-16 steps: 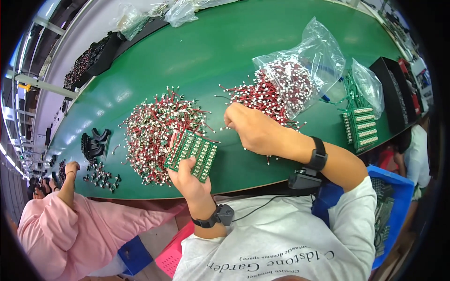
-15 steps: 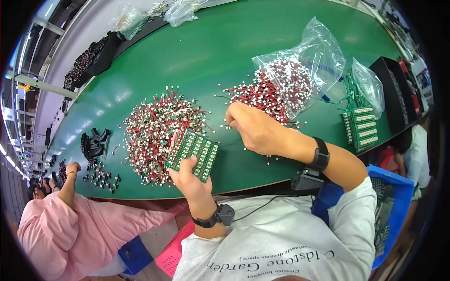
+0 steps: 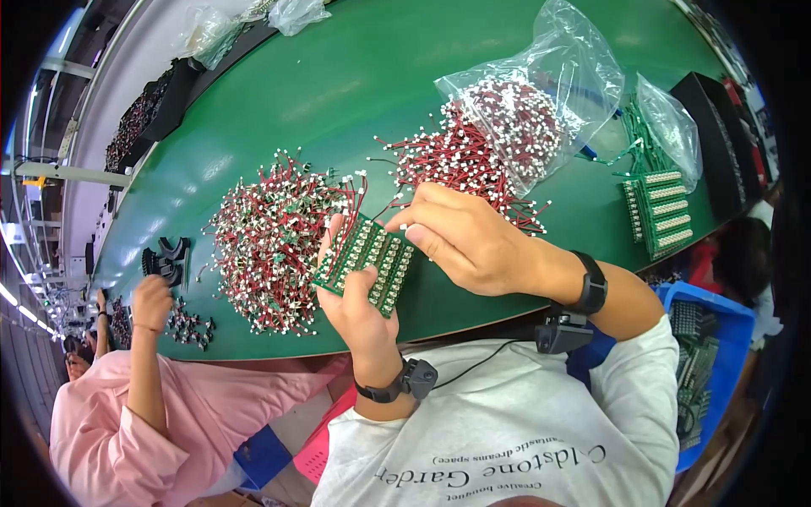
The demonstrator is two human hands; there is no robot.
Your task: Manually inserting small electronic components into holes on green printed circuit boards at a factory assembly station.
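My left hand [image 3: 359,317] grips a green circuit board panel [image 3: 390,269] with rows of small white connectors, its thumb lying across the face. Red wires with white plugs hang over the panel's upper left edge. At the panel's upper right corner my right hand [image 3: 477,241] is closed in a pinch, with a thin dark wire lead [image 3: 390,205] at its fingertips; the grip itself is partly hidden. Left of the panel lies a heap of red wire leads with small green boards and white plugs [image 3: 270,245]. Beyond my right hand is a pile of red wire leads [image 3: 439,160].
A clear plastic bag [image 3: 583,59] partly covers the far pile. Stacked connector boards [image 3: 663,215] and a black bin [image 3: 714,144] stand at the right. A blue crate [image 3: 731,338] with boards is beside me. A co-worker in pink [image 3: 160,406] sits at the left, near black parts [image 3: 173,262].
My right hand has moved from the edge of the far wire pile back to the panel's upper right corner. The panel has shifted slightly right. The co-worker's hand has risen.
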